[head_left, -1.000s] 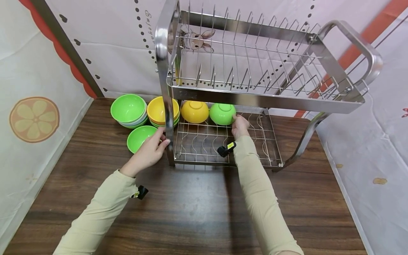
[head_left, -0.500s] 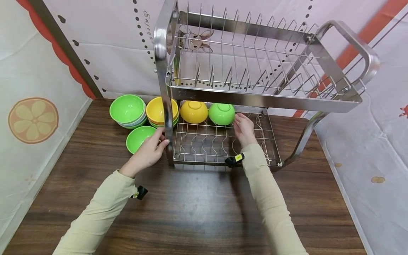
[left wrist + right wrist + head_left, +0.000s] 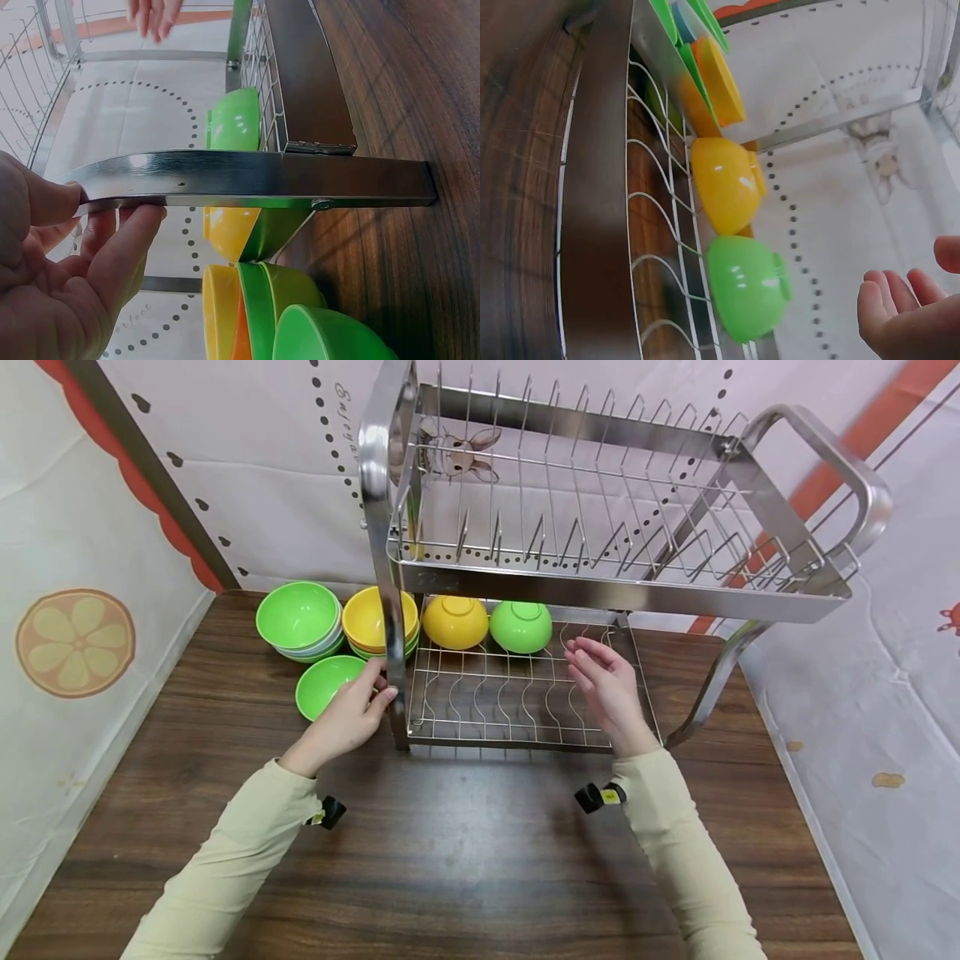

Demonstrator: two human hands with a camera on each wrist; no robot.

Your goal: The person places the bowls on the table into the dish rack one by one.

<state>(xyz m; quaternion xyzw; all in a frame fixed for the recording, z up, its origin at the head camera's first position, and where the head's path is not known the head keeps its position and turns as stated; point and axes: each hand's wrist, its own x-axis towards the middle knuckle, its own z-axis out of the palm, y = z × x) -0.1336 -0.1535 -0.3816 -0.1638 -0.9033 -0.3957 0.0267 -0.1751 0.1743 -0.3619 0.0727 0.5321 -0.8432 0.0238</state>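
Note:
A metal two-tier dish rack [image 3: 525, 582] stands on the table. My left hand [image 3: 347, 717] pinches its left front post [image 3: 255, 178] between thumb and fingers. Upside down on the lower tier sit a yellow bowl [image 3: 455, 625] and, to its right, a green bowl [image 3: 521, 628]. My right hand [image 3: 609, 689] hovers over the tier's right part, apart from the green bowl, holding nothing, its fingers loosely bent. Just left of the rack, a single green bowl [image 3: 326, 685] lies upright, partly hidden by my left hand.
Two bowl stacks stand left of the rack: one topped by a green bowl [image 3: 298, 615], the other by a yellow bowl [image 3: 370, 618], partly behind the post. The upper tier has upright wire prongs [image 3: 573, 539]. Patterned cloth [image 3: 82, 527] encloses the table [image 3: 450, 860].
My right hand has let go of the green bowl and drawn back towards me and to the right. The bowl stays on the tier. My left hand keeps its hold on the post.

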